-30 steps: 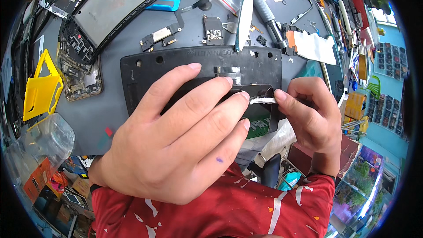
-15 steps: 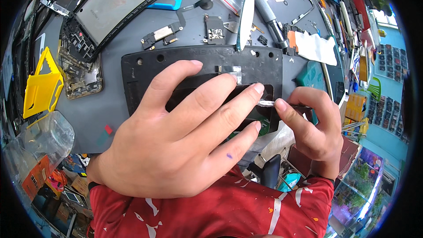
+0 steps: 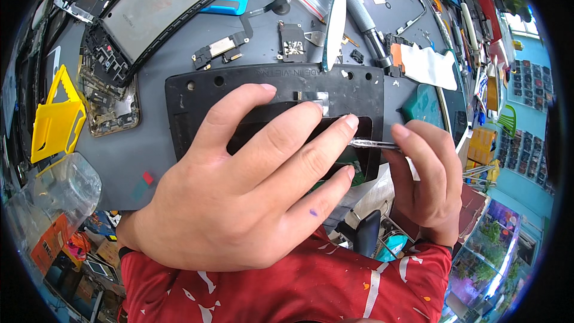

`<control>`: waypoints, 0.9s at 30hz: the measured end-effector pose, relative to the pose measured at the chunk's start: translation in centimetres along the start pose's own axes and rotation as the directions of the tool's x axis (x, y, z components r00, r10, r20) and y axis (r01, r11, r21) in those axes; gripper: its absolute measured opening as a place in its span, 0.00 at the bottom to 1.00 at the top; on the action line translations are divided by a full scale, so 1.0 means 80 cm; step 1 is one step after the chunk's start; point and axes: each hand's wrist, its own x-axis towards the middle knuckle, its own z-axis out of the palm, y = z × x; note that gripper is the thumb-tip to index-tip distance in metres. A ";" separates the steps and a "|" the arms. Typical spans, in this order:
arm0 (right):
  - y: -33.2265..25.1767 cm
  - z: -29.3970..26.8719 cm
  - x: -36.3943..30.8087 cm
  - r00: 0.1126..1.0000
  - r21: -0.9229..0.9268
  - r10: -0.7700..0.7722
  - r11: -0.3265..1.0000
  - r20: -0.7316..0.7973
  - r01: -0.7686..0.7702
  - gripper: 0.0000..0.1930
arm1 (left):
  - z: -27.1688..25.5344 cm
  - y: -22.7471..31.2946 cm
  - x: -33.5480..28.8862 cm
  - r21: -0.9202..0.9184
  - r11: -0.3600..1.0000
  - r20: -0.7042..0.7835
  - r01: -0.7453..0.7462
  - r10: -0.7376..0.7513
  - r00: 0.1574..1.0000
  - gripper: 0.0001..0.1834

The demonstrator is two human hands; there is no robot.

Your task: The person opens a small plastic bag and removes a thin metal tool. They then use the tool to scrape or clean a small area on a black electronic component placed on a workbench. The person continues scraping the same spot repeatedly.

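My left hand (image 3: 245,185) lies palm down over a black plastic panel (image 3: 239,84), its fingers spread apart and the fingertips resting on or just over the panel. Between the thumb and fingers of my right hand (image 3: 427,173) is a slim silvery metal tool (image 3: 373,143). Its narrow end points left, close to the tip of one left-hand finger, over the recessed right part of the panel. A bit of green circuit board (image 3: 359,173) shows below the recess. My left hand hides most of the panel's middle.
Beyond the panel lie a small black phone part (image 3: 292,42), a white-and-blue pry tool (image 3: 335,18) and a grey screwdriver-like handle (image 3: 362,15). A large phone frame (image 3: 161,9) and a yellow plastic piece (image 3: 57,119) are at left. Crumpled white paper (image 3: 427,66) sits at right.
My right hand has shifted its hold slightly right along the metal tool, so more of the tool shows. My left hand stays nearly still.
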 end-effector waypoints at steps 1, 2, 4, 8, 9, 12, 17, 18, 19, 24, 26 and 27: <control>-0.001 0.000 0.000 1.000 -0.021 0.003 1.000 0.000 -0.003 0.28 | 0.001 0.000 0.000 0.002 1.000 -0.001 0.000 0.000 1.000 0.11; -0.002 -0.001 0.000 1.000 -0.041 0.005 0.999 0.002 -0.004 0.28 | 0.001 0.000 0.000 0.003 1.000 -0.003 0.003 -0.003 1.000 0.12; -0.002 -0.010 0.002 0.998 -0.070 -0.013 0.997 0.061 0.017 0.29 | 0.001 0.001 -0.001 0.006 1.000 -0.009 0.008 -0.008 1.000 0.12; -0.004 -0.015 0.002 0.994 -0.086 -0.041 0.995 0.099 0.049 0.30 | 0.002 0.002 -0.001 0.022 1.000 -0.007 0.004 -0.004 1.000 0.13; -0.003 -0.016 0.002 0.993 -0.075 -0.046 0.996 0.108 0.054 0.30 | 0.002 0.002 -0.001 0.027 1.000 0.001 0.001 -0.001 1.000 0.13; 0.001 -0.014 0.001 0.991 -0.067 -0.083 0.994 0.109 0.091 0.30 | -0.001 0.002 -0.001 0.037 0.999 0.025 -0.010 0.009 1.000 0.15; 0.000 -0.012 0.002 0.988 -0.051 -0.111 0.992 0.104 0.117 0.28 | -0.002 0.002 -0.002 0.044 0.999 0.044 -0.020 0.018 0.999 0.16; 0.001 -0.013 0.001 0.988 -0.035 -0.110 0.993 0.110 0.115 0.27 | -0.003 0.002 -0.003 0.043 0.999 0.050 -0.018 0.016 0.999 0.17; 0.001 -0.012 0.001 0.989 -0.021 -0.105 0.994 0.106 0.107 0.27 | -0.003 0.002 -0.002 0.042 0.999 0.057 -0.017 0.014 0.998 0.17; 0.001 0.001 -0.008 0.998 0.028 -0.053 0.998 0.036 0.052 0.27 | -0.003 0.001 -0.002 0.039 0.999 0.054 -0.027 0.024 0.998 0.17; -0.003 0.004 -0.006 0.999 0.006 -0.009 1.000 0.038 0.009 0.28 | -0.002 0.000 -0.003 0.043 0.999 0.052 -0.031 0.029 0.998 0.18; -0.008 0.003 -0.004 0.998 -0.022 0.025 0.999 0.057 -0.024 0.28 | -0.002 0.000 -0.003 0.044 0.999 0.053 -0.031 0.029 0.998 0.18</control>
